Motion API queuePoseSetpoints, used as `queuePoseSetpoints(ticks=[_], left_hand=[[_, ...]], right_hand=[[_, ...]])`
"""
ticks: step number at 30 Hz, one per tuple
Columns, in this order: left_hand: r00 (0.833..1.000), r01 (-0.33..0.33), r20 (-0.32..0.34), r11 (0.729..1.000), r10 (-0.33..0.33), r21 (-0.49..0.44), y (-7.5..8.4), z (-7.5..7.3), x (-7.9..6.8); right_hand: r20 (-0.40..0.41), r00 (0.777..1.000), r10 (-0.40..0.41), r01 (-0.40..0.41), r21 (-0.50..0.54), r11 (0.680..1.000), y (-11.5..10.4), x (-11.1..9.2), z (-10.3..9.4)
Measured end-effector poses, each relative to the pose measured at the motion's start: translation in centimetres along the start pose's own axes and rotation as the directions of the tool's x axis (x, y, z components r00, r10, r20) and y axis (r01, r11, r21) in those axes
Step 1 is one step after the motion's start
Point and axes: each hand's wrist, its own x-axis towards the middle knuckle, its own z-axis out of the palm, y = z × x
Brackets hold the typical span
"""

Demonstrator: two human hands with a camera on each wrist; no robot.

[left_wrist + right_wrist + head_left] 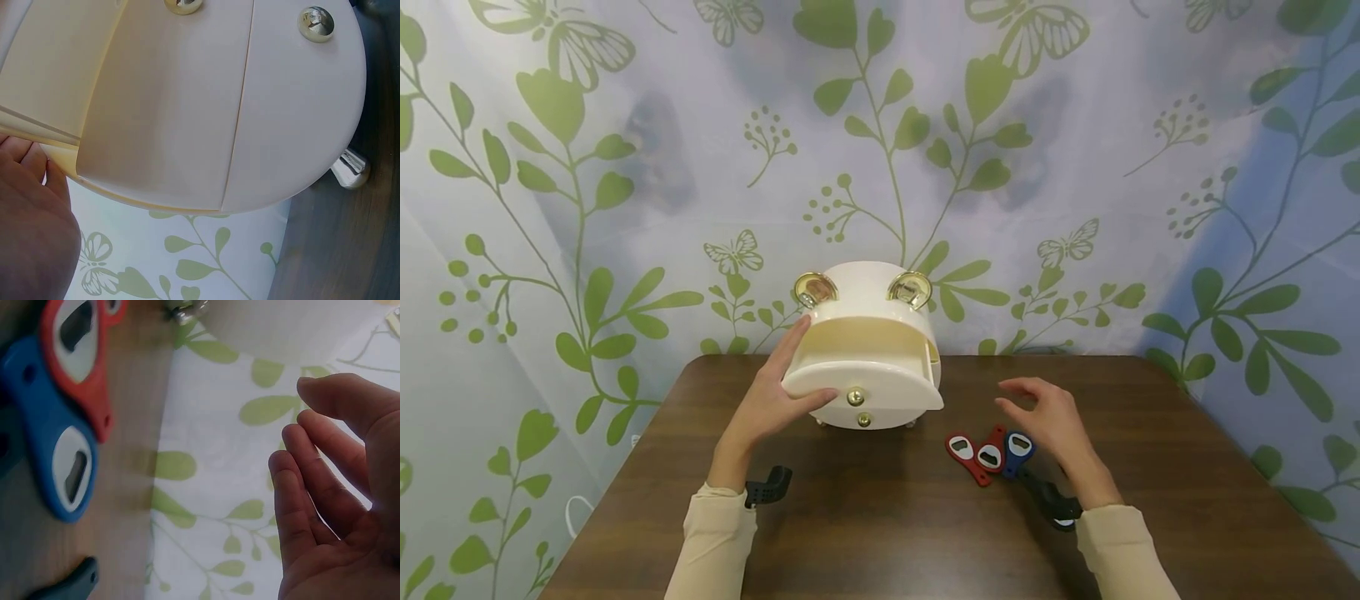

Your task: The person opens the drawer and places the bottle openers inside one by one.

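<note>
A cream-white rounded drawer box [865, 287] with gold ear-like discs stands at the back of the table, its upper drawer [880, 379] pulled out. My left hand [772, 398] rests at its left side, thumb across the drawer front near the gold knob [855, 397]. In the left wrist view, the left fingers [34, 159] touch the side edge of the box. My right hand [1047, 417] hovers over the table with loosely bent fingers and nothing between them. Below and left of it lie two red bottle openers [989, 456] and a blue bottle opener [1019, 446].
A dark bottle opener [72, 581] lies beyond the blue one in the right wrist view. The lower drawer's gold knob [864, 420] sits below the upper one. Behind the brown table [865, 508] hangs a leaf-patterned curtain [700, 167].
</note>
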Motion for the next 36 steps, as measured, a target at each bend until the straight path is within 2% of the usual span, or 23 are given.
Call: queuePoseSetpoints(ticks=[17, 24, 31, 36], left_hand=[[1.000, -0.012, 0.000, 1.000, 0.012, -0.002, -0.4, 0.1, -0.1], [1.000, -0.016, 0.000, 1.000, 0.016, 0.002, -0.2, 0.0, -0.1], [1.000, -0.015, -0.002, 1.000, 0.015, 0.001, -0.3, 0.0, 0.1], [1.000, -0.012, 0.002, 1.000, 0.012, 0.003, -0.4, 0.0, 0.2]], right_hand=[[0.101, 0.994, 0.031, -0.028, -0.033, 0.999, 4.8, -0.3, 1.2], [0.165, 0.983, 0.086, -0.076, -0.068, 0.995, 6.0, -0.4, 1.5], [0.213, 0.973, 0.085, -0.065, -0.097, 0.993, 6.9, -0.7, 1.8], [0.245, 0.963, 0.108, -0.087, -0.096, 0.992, 7.3, -0.9, 2.0]])
